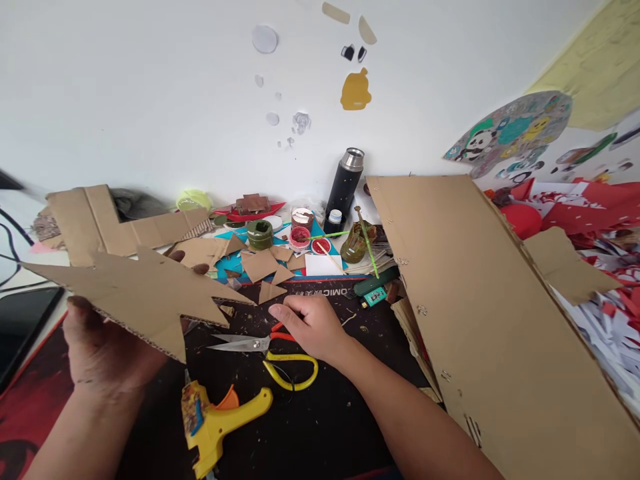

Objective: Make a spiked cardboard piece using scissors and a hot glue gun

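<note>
Up in the air over the dark mat (pixel 320 427), the jagged cardboard cutout (pixel 145 293) is pinched along its near edge by the left hand (pixel 100 347), thumb on top, fingers beneath. It looks light and fairly stiff, though its pointed tips would likely bend; the broad middle seems the safest place to grip. The right hand (pixel 313 327) rests loosely curled on the orange handle of the scissors (pixel 265 350), not clearly gripping them. A yellow glue gun (pixel 220 417) lies nearer, and a large cardboard sheet (pixel 490 307) leans at right.
</note>
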A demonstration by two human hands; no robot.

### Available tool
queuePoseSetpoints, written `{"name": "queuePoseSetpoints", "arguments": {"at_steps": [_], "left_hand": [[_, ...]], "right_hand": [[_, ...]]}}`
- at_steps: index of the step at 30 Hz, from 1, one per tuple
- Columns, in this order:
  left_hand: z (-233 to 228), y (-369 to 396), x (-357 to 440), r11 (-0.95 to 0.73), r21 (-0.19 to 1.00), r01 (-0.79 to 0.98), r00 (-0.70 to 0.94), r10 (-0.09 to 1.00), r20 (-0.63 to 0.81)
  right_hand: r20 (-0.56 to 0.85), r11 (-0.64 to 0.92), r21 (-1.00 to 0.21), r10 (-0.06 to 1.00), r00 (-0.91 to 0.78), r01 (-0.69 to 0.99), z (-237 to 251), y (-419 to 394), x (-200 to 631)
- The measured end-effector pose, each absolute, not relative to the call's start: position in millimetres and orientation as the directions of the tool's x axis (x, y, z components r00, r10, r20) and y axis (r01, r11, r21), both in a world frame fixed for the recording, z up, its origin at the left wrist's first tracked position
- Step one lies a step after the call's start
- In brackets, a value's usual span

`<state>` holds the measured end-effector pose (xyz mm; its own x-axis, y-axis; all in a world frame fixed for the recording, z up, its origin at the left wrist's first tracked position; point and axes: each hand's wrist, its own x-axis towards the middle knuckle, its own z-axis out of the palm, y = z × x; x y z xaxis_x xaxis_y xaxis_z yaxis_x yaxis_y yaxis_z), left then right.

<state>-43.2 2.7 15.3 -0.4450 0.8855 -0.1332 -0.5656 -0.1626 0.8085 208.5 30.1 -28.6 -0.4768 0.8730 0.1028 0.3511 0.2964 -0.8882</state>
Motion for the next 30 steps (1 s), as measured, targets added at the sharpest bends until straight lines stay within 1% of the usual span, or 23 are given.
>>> {"name": "queuePoseSetpoints", "arguments": {"at_steps": [4,7,10,13,18,22,24,26,30], "left_hand": [[19,2,-41,-0.193,0.779,-0.596,-0.460,0.878,-0.134],[19,1,-40,-0.187,0.755,-0.629,-0.435,0.889,-0.142],[19,1,-42,-0.153,0.741,-0.654,-0.385,0.910,-0.153],[18,2,-44,-0.212,0.720,-0.661,-0.420,0.900,-0.120],[18,2,-43,-0.200,0.742,-0.640,-0.436,0.890,-0.136],[15,1,-43,-0.188,0.738,-0.648,-0.417,0.898,-0.138],[14,1,-44,-0.183,0.739,-0.649,-0.412,0.900,-0.140],[13,2,-44,-0.181,0.741,-0.647,-0.414,0.899,-0.142],[12,3,-42,-0.187,0.753,-0.631,-0.414,0.902,-0.122]], "right_hand": [[0.075,0.293,-0.869,0.875,-0.478,0.399,-35,30,205],[0.049,0.289,-0.877,0.848,-0.527,0.383,-39,29,203],[0.053,0.328,-0.858,0.822,-0.566,0.396,-42,27,201],[0.074,0.370,-0.826,0.819,-0.569,0.425,-43,26,201],[0.057,0.367,-0.806,0.829,-0.557,0.464,-36,25,201],[0.125,0.387,-0.818,0.842,-0.524,0.426,-31,23,203],[0.135,0.373,-0.827,0.858,-0.495,0.421,-31,24,204],[0.117,0.350,-0.832,0.868,-0.482,0.429,-32,25,203],[0.070,0.317,-0.857,0.853,-0.517,0.406,-38,27,201]]}}
